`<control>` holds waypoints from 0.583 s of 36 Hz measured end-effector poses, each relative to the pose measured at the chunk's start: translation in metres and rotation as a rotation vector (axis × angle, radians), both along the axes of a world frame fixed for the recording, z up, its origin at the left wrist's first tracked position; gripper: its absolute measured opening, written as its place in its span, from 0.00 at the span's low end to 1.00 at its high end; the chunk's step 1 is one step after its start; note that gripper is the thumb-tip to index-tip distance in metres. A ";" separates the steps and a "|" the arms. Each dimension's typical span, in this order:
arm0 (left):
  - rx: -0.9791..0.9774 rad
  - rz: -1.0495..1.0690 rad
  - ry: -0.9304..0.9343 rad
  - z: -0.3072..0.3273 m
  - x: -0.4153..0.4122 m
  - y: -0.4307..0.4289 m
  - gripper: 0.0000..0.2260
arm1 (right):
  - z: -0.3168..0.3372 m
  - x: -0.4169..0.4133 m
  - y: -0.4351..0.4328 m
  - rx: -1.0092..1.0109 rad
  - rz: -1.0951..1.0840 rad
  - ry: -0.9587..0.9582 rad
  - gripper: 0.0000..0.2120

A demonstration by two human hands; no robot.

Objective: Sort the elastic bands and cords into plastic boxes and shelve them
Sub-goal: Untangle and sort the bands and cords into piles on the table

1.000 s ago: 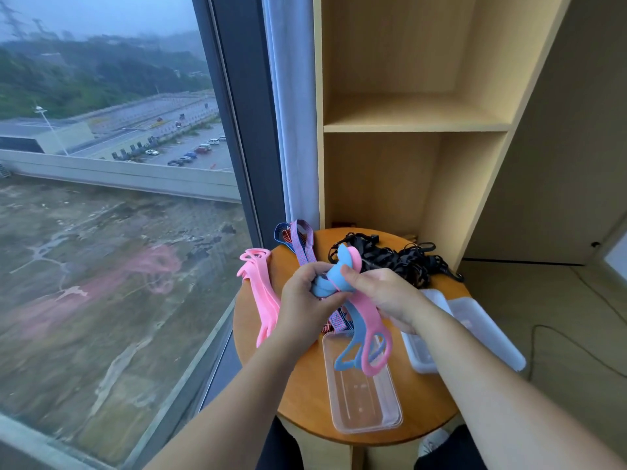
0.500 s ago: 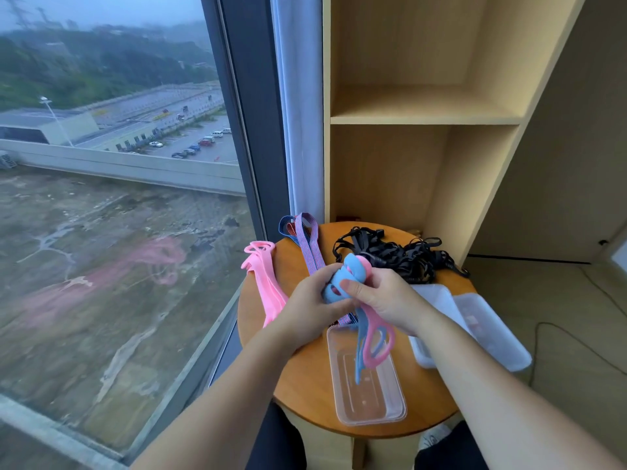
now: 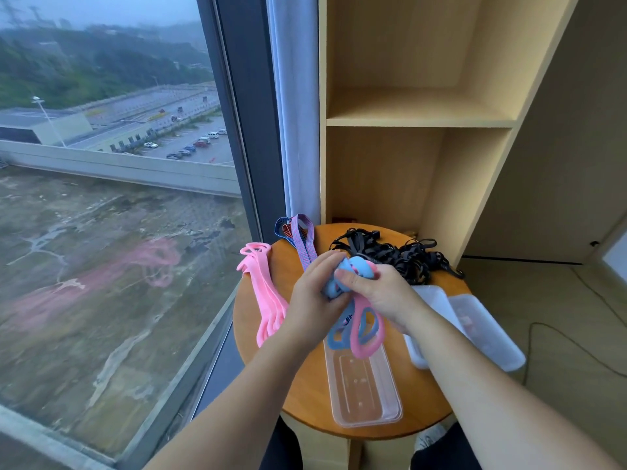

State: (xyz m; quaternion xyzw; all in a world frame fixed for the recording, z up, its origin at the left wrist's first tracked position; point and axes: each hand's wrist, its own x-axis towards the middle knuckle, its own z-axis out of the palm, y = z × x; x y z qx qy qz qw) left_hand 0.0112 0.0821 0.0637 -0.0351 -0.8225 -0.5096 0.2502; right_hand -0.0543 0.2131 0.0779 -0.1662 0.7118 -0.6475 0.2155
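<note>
Pale wooden shelf unit (image 3: 417, 122) behind round wooden table (image 3: 305, 385); clear rectangular plastic box (image 3: 366, 398) on table's near side; left hand (image 3: 312, 300), right hand (image 3: 376, 290) both curled round blue-and-pink rubbery loop bands (image 3: 359, 329), loops dangling over box's far end; black cord tangle (image 3: 400, 256) beyond.

Blue and pink bands (image 3: 361, 329) bunched up, gripped by left hand (image 3: 312, 296) and right hand (image 3: 378, 293), loops dangling over open clear box (image 3: 368, 398). Pink bands (image 3: 263, 293) lie flat far left. Striped bands (image 3: 300, 239) at back. Black cords (image 3: 400, 254) tangled back right. Second box (image 3: 436, 305) and third box (image 3: 488, 332) side by side at right.
</note>
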 end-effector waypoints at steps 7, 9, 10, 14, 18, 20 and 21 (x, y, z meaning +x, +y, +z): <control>0.387 -0.348 -0.359 0.001 -0.001 -0.021 0.27 | -0.006 -0.002 0.009 -0.142 0.103 -0.138 0.14; 0.342 -0.351 -0.302 0.000 0.001 -0.018 0.18 | -0.006 -0.001 0.009 -0.179 0.133 -0.182 0.14; 0.328 -0.321 -0.276 -0.001 0.001 -0.016 0.16 | -0.006 0.000 0.008 -0.197 0.145 -0.197 0.14; 0.301 -0.206 -0.208 -0.006 0.000 -0.012 0.14 | -0.005 0.003 0.003 -0.234 0.122 -0.236 0.14; 0.236 -0.103 -0.146 -0.006 0.000 -0.012 0.24 | -0.002 0.003 0.003 -0.226 0.113 -0.270 0.18; 0.215 -0.065 -0.125 -0.005 -0.001 -0.013 0.29 | -0.001 0.004 0.004 -0.213 0.112 -0.284 0.18; 0.223 -0.062 -0.118 -0.005 -0.002 -0.013 0.30 | -0.002 0.004 0.005 -0.219 0.090 -0.291 0.20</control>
